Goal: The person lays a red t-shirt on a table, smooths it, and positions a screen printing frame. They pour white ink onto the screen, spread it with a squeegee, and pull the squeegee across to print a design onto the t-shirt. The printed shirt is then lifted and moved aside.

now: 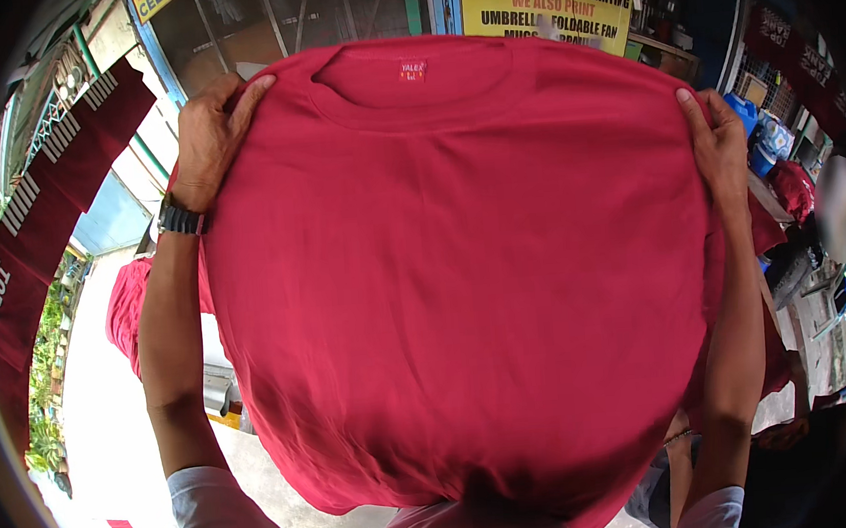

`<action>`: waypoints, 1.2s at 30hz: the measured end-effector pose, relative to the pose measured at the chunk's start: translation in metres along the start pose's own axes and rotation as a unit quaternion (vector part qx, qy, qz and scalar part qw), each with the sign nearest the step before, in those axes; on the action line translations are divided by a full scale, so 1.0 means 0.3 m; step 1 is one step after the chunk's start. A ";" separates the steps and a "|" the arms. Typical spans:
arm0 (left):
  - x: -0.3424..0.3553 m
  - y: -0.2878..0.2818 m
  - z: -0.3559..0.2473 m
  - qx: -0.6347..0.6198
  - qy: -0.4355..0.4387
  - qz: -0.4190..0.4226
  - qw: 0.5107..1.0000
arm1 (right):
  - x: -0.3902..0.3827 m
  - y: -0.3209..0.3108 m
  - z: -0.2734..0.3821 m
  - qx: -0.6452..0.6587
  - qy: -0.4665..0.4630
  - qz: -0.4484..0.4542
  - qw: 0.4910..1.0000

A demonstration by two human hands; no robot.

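Note:
A plain red T-shirt [461, 251] is spread wide between my raised hands and fills the middle of the view. Its round neckline is at the top, with a small red label inside the collar. My left hand [213, 132] pinches the shirt at its left shoulder, thumb on the front side; a dark band circles that wrist. At the opposite shoulder my right hand [716, 140] grips the cloth in the same way. The shirt's lower part hangs in folds toward my body, and its sleeves are mostly hidden.
Printed dark red shirts [11, 263] hang along the left. More red cloth [132, 309] is bunched behind my left forearm. A yellow sign [547, 5] is behind the shirt. Blue containers [752, 128] and clutter stand at the right. Another person's wristbanded arm [680, 472] shows at the lower right.

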State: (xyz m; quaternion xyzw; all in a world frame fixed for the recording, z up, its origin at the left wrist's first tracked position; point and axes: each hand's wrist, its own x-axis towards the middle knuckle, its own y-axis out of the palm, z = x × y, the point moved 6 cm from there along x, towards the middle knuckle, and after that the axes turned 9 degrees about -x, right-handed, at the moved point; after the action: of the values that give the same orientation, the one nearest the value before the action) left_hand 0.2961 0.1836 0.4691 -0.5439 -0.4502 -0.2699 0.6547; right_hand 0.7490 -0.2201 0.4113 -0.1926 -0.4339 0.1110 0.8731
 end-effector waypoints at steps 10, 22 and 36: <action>-0.630 0.973 0.317 -0.086 -0.117 0.238 0.960 | -0.352 0.790 -0.688 -0.217 0.028 0.105 0.970; -1.054 1.486 0.443 -0.076 -0.194 0.279 0.937 | -0.523 1.206 -1.052 -0.305 0.061 0.221 0.924; -1.079 1.508 0.450 -0.069 -0.272 0.251 0.927 | -0.412 1.589 -0.982 -0.028 0.209 0.170 0.963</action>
State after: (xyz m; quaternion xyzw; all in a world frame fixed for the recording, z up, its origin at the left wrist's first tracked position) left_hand 0.4924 0.3872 -0.0287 -0.7352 -0.4402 0.0308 0.5145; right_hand 0.8980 0.0942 -0.0448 -0.3073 -0.2056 0.2028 0.9067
